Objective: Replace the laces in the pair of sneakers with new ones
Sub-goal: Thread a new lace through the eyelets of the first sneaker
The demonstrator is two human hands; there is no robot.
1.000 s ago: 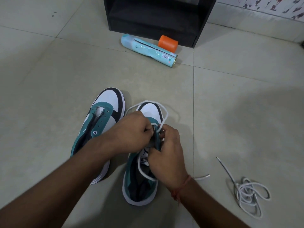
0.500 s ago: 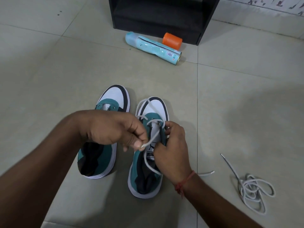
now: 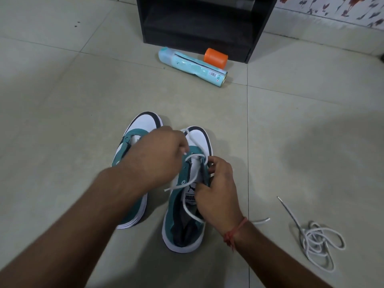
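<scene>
While left hand (image 3: 160, 156) pinches white lace (image 3: 192, 177) above front eyelets, fingers curled round strand, right hand (image 3: 216, 190) grips tongue and eyelet edge of right-side sneaker (image 3: 187, 235). Lace threaded through front eyelets, loop over toe, loose ends trailing across tongue and out past right wrist. Left-side sneaker (image 3: 143, 125) unlaced, just beside first, partly under left forearm. Second lace (image 3: 318, 244) coiled on floor (image 3: 62, 100), well apart toward right. Teal can (image 3: 193, 67) and orange cap (image 3: 216, 58) lying before black shelf unit (image 3: 199, 26) at floor's far edge.
</scene>
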